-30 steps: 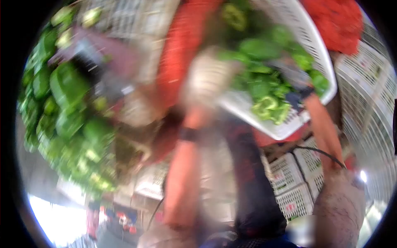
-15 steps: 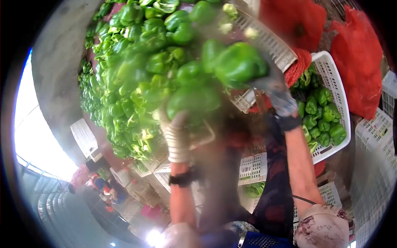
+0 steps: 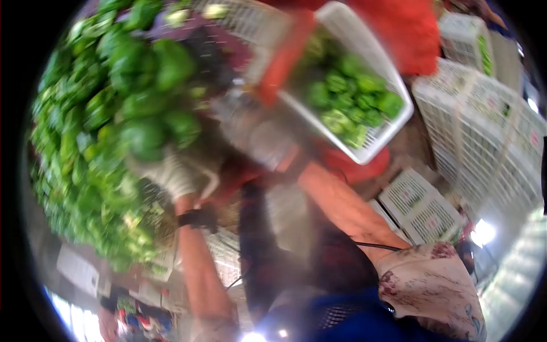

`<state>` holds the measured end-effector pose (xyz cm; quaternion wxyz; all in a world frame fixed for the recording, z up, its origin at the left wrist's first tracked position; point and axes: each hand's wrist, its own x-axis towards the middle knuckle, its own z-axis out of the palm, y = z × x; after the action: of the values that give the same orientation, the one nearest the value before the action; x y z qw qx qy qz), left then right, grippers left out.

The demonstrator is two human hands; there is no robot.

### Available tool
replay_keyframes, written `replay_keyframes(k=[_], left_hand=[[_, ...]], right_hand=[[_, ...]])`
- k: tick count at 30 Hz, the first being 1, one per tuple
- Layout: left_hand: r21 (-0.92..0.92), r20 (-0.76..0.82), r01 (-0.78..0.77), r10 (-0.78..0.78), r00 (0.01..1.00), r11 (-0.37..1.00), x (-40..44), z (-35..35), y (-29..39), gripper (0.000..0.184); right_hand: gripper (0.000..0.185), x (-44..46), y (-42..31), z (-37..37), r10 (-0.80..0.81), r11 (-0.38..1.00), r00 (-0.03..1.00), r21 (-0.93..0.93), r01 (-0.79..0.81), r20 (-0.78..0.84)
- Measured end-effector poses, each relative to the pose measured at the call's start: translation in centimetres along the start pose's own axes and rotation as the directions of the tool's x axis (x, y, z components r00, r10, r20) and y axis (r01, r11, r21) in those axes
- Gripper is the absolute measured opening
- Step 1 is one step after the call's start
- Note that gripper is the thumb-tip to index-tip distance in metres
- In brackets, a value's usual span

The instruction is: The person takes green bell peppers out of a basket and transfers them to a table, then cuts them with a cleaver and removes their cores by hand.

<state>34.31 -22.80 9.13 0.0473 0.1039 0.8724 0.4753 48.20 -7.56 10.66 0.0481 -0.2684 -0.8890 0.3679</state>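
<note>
A heap of green bell peppers (image 3: 74, 131) fills the left of the head view. My left hand (image 3: 170, 172), in a pale striped glove, is closed against a large green bell pepper (image 3: 142, 139) at the heap's near edge; its fingertips are hidden behind the pepper. My right hand (image 3: 253, 128), in a grey patterned glove with dark fingers, reaches up beside more large peppers (image 3: 174, 62). Motion blur smears its fingers, and whether they touch a pepper cannot be made out.
Right of my right hand stands a white crate (image 3: 401, 111) with green peppers inside. Red mesh sacks (image 3: 399, 34) lie behind it. Slatted pale crates (image 3: 478, 125) are stacked at the right, with another crate (image 3: 421, 205) lower down. A person (image 3: 134, 316) is far off at lower left.
The view has swung so the heap, both hands and the white crate sit further left. My right hand's large pepper is no longer clearly in its grasp. The right-hand crates show more fully.
</note>
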Motion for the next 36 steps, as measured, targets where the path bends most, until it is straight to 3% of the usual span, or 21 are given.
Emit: replay_keyframes(k=[1,2,4,6,8,10,12,13,14,15,17,18,19,22,24,26,27,30,32,33,36], left_hand=[[0.156,-0.061,-0.055,0.065,0.996,0.986,0.7,0.6,-1.4,0.09],[0.18,-0.162,-0.026,0.056,0.985,0.983,1.1,2.0,-1.6,0.091],[0.446,-0.144,-0.162,0.25,0.958,0.88,2.0,1.5,-3.8,0.093],[0.473,-0.065,-0.375,0.456,0.888,0.797,3.0,1.3,-5.0,0.093],[0.587,-0.009,-0.331,0.415,0.91,0.739,3.7,1.2,-5.7,0.094],[0.624,-0.069,-0.108,0.192,0.979,0.774,3.7,1.8,-4.3,0.092],[0.6,-0.022,-0.131,0.18,0.983,0.789,4.7,0.9,-5.7,0.089],[0.686,0.018,-0.155,0.196,0.98,0.711,4.2,0.4,-5.1,0.089],[0.76,0.056,-0.177,0.209,0.976,0.626,3.4,0.6,-3.7,0.088],[0.726,-0.009,-0.083,0.13,0.991,0.683,1.9,1.8,-0.6,0.083],[0.514,0.052,-0.106,0.093,0.994,0.851,-1.8,1.0,2.2,0.068],[0.61,0.053,-0.1,0.085,0.995,0.786,-3.5,1.5,3.5,0.057],[0.102,0.106,0.08,-0.091,0.99,0.992,-5.0,1.7,0.9,0.045],[0.168,0.651,-0.046,-0.076,0.755,0.985,-13.4,7.9,4.9,0.032],[0.109,0.822,0.319,-0.266,0.503,0.941,-17.6,11.7,2.4,0.041],[0.157,0.788,0.79,-0.558,0.261,0.592,-21.1,15.0,1.8,0.054],[0.134,0.795,0.852,-0.568,0.213,0.507,-22.0,15.9,2.5,0.058],[0.015,0.871,0.989,-0.488,0.061,0.15,-22.7,17.5,2.8,0.067],[-0.059,0.96,0.972,-0.279,-0.007,-0.227,-21.8,17.5,1.1,0.07],[-0.067,0.884,0.984,-0.467,-0.018,-0.163,-21.0,17.4,1.8,0.066],[-0.044,0.918,0.996,-0.39,0.072,0.081,-19.9,18.8,0.7,0.057]], right_hand=[[0.043,-3.4,0.5,-1.2,0.042,0.999,0.998,0.028,-0.043,0.043],[0.048,-4.7,0.9,-3.3,0.174,0.983,0.919,-0.012,-0.182,0.354],[0.052,-11.9,5.9,0.6,0.234,0.962,0.953,0.099,-0.256,0.192],[0.054,-16.3,11.7,3.0,0.496,0.859,0.824,-0.014,-0.512,0.276],[0.054,-19.2,16.6,2.5,0.697,0.691,0.682,0.049,-0.722,0.22],[0.047,-19.3,19.2,-0.8,0.778,0.624,0.615,-0.04,-0.781,0.131],[0.044,-15.4,22.4,-2.2,0.778,0.608,0.525,-0.205,-0.767,0.346],[0.042,-13.8,24.1,-2.0,0.767,0.612,0.467,-0.283,-0.738,0.44],[0.041,-12.5,24.7,-0.7,0.676,0.737,0.648,-0.312,-0.599,0.352],[0.039,-11.1,25.3,1.0,0.542,0.824,0.799,-0.356,-0.442,0.263],[0.037,-10.4,30.6,6.3,0.275,0.843,0.946,-0.517,-0.152,0.171],[0.036,-9.5,33.1,8.2,0.12,0.797,0.983,-0.604,-0.011,0.14],[0.033,-8.2,34.0,9.0,0.178,0.765,0.968,-0.643,-0.024,0.176],[0.029,-8.1,34.1,9.0,0.412,0.72,0.862,-0.686,-0.11,0.294],[0.026,-9.6,30.5,4.7,0.604,0.71,0.715,-0.645,-0.283,0.352],[0.048,-12.0,25.5,-0.6,0.509,0.834,0.858,-0.284,-0.472,0.068],[0.062,-14.3,23.4,0.0,0.561,0.788,0.798,-0.155,-0.596,-0.219],[0.063,-17.6,19.4,-1.6,0.479,0.874,0.848,0.036,-0.484,-0.227],[0.059,-18.8,21.6,-4.1,0.475,0.878,0.854,0.054,-0.475,-0.213],[0.058,-18.8,24.3,-5.7,0.484,0.865,0.838,-0.006,-0.501,-0.254],[0.054,-16.5,34.3,-8.9,0.391,0.741,0.825,-0.392,-0.545,-0.407]])
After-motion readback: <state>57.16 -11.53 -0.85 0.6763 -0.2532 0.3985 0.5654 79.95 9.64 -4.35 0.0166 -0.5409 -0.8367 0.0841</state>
